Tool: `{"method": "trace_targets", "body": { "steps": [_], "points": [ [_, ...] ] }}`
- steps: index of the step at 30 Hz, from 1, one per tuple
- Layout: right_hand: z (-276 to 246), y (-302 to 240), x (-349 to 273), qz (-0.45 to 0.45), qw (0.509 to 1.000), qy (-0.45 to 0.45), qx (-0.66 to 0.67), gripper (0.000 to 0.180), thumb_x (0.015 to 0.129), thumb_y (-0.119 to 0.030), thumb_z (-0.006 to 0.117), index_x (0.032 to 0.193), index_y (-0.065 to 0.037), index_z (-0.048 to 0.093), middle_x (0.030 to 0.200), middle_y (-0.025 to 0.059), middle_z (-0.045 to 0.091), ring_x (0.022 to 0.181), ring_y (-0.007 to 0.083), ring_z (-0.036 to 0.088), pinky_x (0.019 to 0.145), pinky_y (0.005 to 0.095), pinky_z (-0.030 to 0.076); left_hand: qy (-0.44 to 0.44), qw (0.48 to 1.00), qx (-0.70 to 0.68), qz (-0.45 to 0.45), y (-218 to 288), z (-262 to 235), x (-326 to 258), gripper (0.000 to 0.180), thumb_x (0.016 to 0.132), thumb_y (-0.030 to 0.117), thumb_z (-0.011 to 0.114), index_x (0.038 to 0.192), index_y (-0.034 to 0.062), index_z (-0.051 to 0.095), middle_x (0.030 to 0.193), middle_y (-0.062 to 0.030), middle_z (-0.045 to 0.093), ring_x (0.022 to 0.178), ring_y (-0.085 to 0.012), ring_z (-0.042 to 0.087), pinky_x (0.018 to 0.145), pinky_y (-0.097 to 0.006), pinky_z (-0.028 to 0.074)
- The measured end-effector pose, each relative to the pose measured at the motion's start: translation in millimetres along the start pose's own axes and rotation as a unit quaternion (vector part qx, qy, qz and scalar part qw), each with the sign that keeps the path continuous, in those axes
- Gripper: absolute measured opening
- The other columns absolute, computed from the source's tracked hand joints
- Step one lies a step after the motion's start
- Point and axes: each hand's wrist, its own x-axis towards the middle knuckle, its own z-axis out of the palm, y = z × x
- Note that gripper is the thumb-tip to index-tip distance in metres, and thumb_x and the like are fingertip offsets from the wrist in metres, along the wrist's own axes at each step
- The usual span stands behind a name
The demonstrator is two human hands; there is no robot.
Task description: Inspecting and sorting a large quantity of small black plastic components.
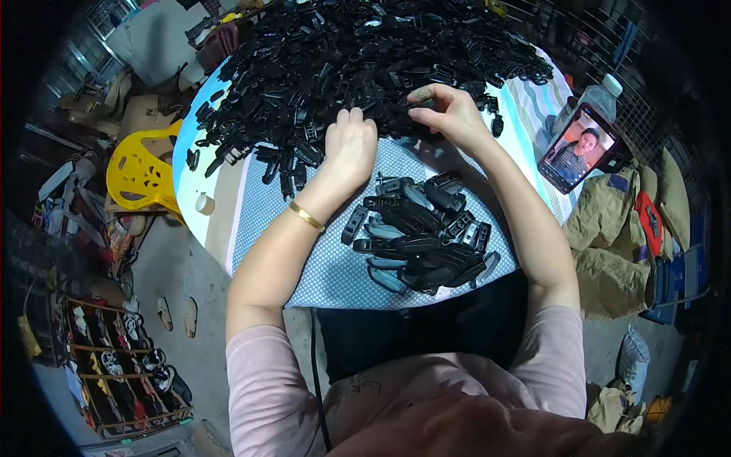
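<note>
A big heap of small black plastic strap-like pieces [304,84] covers the far part of the table. My left hand [352,148], with a gold bracelet at the wrist, is at the heap's near edge. Its fingers are curled in, hiding whatever they may hold. To its right, my right hand [453,118] has thumb and forefinger bent toward each other against the dark heap; what they pinch, if anything, is lost in the black behind. Nearer my body lies a smaller pile of black and grey slotted strap pieces [415,236], between my forearms and touched by neither hand.
A phone [580,148] showing a person leans against a clear plastic bottle [601,95] at the table's right. A small cup [205,202] stands at the left edge, near a yellow plastic chair [141,171]. Brown sacks [609,221] are on the right; a shoe rack [126,365] stands lower left.
</note>
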Motion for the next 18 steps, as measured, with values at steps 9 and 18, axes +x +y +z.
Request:
{"method": "trace_targets", "body": {
  "steps": [9, 18],
  "points": [
    [12.9, -1.1, -7.0, 0.110, 0.929, -0.030, 0.352, 0.021, 0.083, -0.010, 0.060, 0.101, 0.000, 0.057, 0.083, 0.0074, 0.061, 0.076, 0.0140, 0.062, 0.069, 0.0234, 0.053, -0.023, 0.739, -0.661, -0.129, -14.1, -18.6, 12.5, 0.021, 0.078, 0.008, 0.062, 0.098, 0.0003, 0.063, 0.084, -0.0056, 0.064, 0.076, -0.0156, 0.060, 0.069, -0.027, 0.047],
    [18.7, -7.3, -10.4, 0.133, 0.950, -0.035, 0.280, 0.021, 0.087, -0.017, 0.056, 0.099, -0.001, 0.057, 0.083, 0.0069, 0.062, 0.070, 0.0120, 0.063, 0.059, 0.0198, 0.053, 0.005, 0.681, -0.726, -0.099, 2.2, -13.1, 7.8, 0.028, 0.084, 0.006, 0.056, 0.111, -0.0011, 0.056, 0.098, -0.0035, 0.061, 0.086, -0.0090, 0.056, 0.078, -0.021, 0.044]
  ]
}}
